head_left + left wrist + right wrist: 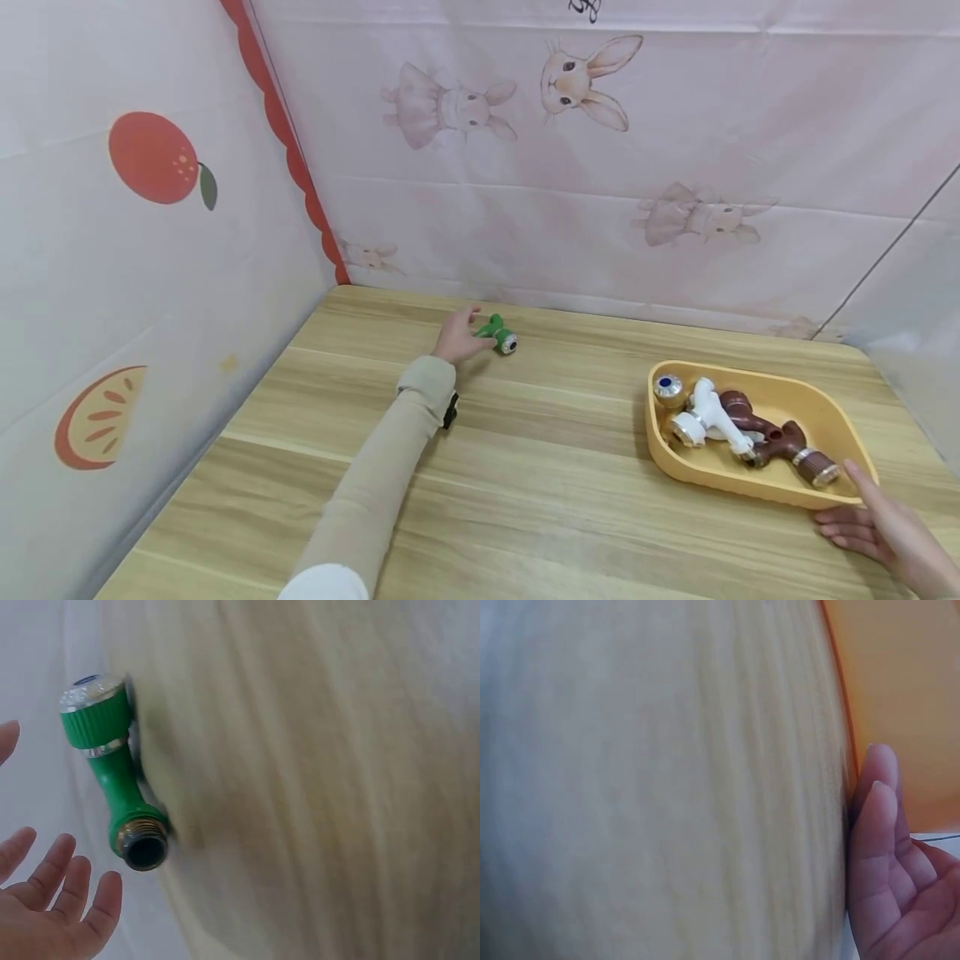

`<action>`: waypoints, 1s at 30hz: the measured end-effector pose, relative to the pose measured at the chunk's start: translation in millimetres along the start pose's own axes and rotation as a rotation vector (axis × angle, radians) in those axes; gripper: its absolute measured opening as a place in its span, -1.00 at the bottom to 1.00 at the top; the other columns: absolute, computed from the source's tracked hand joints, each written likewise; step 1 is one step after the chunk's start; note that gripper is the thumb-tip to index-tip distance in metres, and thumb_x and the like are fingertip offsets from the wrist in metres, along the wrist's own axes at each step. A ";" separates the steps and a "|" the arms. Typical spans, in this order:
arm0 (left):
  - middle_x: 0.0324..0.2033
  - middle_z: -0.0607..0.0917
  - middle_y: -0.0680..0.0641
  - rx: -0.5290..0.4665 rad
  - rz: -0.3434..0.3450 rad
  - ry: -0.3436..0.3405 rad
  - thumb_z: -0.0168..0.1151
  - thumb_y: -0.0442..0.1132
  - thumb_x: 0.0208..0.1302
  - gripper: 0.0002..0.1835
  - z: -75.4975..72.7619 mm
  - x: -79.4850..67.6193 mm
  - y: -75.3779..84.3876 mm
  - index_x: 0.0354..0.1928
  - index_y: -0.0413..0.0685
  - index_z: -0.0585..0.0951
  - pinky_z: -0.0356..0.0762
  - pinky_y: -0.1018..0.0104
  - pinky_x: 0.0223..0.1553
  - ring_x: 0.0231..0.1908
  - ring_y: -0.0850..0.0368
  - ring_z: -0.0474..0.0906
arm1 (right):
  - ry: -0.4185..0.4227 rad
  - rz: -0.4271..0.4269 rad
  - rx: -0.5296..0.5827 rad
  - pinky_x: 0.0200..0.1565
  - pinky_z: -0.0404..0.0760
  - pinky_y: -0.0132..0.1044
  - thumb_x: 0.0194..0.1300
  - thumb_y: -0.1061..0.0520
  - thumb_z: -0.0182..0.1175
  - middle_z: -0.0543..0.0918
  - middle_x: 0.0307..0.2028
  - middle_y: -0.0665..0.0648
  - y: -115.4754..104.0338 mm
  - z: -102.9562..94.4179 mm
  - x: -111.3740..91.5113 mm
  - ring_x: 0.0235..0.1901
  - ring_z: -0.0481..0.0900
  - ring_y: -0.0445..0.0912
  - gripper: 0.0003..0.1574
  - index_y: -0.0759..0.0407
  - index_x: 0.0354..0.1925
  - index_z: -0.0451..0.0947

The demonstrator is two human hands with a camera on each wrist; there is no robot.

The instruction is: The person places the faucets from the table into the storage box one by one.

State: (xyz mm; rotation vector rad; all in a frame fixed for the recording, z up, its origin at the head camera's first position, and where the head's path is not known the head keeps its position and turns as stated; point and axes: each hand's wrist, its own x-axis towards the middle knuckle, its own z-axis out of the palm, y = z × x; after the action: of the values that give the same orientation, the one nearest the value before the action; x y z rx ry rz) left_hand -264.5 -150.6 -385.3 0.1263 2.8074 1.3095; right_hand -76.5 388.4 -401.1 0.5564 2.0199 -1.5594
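A small green plastic tap (497,332) with a silver-rimmed knob lies near the back of the wooden table. My left hand (459,336) is right beside it, thumb and fingers spread around its near side. In the left wrist view the tap's threaded end (144,844) faces the camera, with the fingers (101,915) apart from it. At the right, my right hand (888,529) rests at the near corner of a yellow tray (750,492). Its thumb lies along the rim, while its other fingers (875,817) sit against the outside wall.
Inside the tray lie a white tap (705,412), dark brown taps (783,442) and a knob with a blue centre (668,387). A pink rabbit-print cloth (480,217) hangs behind the table; a fruit-print sheet (187,292) borders its left side.
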 end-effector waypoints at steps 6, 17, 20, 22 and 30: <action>0.11 0.39 -0.29 0.052 -0.025 -0.015 0.36 -0.26 0.02 -0.24 3.1 4.0 -8.6 0.27 -0.23 0.26 0.37 0.06 0.03 0.08 -0.13 0.34 | 0.005 -0.005 -0.008 -0.23 0.60 -0.20 0.28 -0.43 -0.51 0.67 -0.43 0.15 0.3 -1.1 1.4 -0.38 0.65 -0.03 0.24 0.73 0.17 -0.56; 0.08 0.43 -0.24 0.103 -0.149 -0.059 0.29 -0.26 0.02 -0.26 8.4 14.1 -14.5 0.28 -0.20 0.25 0.36 0.06 0.04 0.04 -0.11 0.37 | 0.005 -0.004 -0.036 -0.22 0.59 -0.20 0.27 -0.44 -0.54 0.66 -0.42 0.16 -1.5 -0.4 4.2 -0.38 0.64 -0.05 0.25 0.74 0.16 -0.56; 0.09 0.43 -0.23 0.115 -0.172 -0.067 0.29 -0.24 0.02 -0.26 9.6 16.9 -15.2 0.28 -0.20 0.24 0.35 0.07 0.06 0.05 -0.10 0.36 | 0.006 -0.006 -0.039 -0.22 0.59 -0.20 0.27 -0.43 -0.53 0.66 -0.42 0.16 -1.2 -1.0 4.3 -0.38 0.65 -0.05 0.25 0.74 0.16 -0.56; 0.09 0.43 -0.21 0.117 -0.190 -0.071 0.29 -0.23 0.02 -0.27 10.0 18.1 -15.4 0.27 -0.19 0.26 0.33 0.07 0.07 0.06 -0.10 0.36 | 0.006 -0.007 -0.042 -0.22 0.59 -0.20 0.28 -0.43 -0.53 0.66 -0.42 0.16 -1.1 -1.3 4.3 -0.38 0.65 -0.05 0.25 0.75 0.16 -0.55; 0.03 0.46 -0.20 0.143 -0.226 -0.060 0.30 -0.22 0.07 -0.38 13.7 22.3 -16.8 0.19 -0.22 0.35 0.36 0.09 0.03 -0.02 -0.07 0.40 | -0.004 -0.007 -0.037 -0.22 0.59 -0.19 0.28 -0.43 -0.54 0.66 -0.41 0.18 -0.1 -3.0 4.6 -0.37 0.64 -0.03 0.24 0.73 0.16 -0.59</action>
State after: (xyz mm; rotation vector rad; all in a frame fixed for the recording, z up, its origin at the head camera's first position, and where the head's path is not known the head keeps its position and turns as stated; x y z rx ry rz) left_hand -286.7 -148.8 -407.0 -0.1412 2.7639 1.0406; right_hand -80.6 391.3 -403.3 0.5327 2.0454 -1.5227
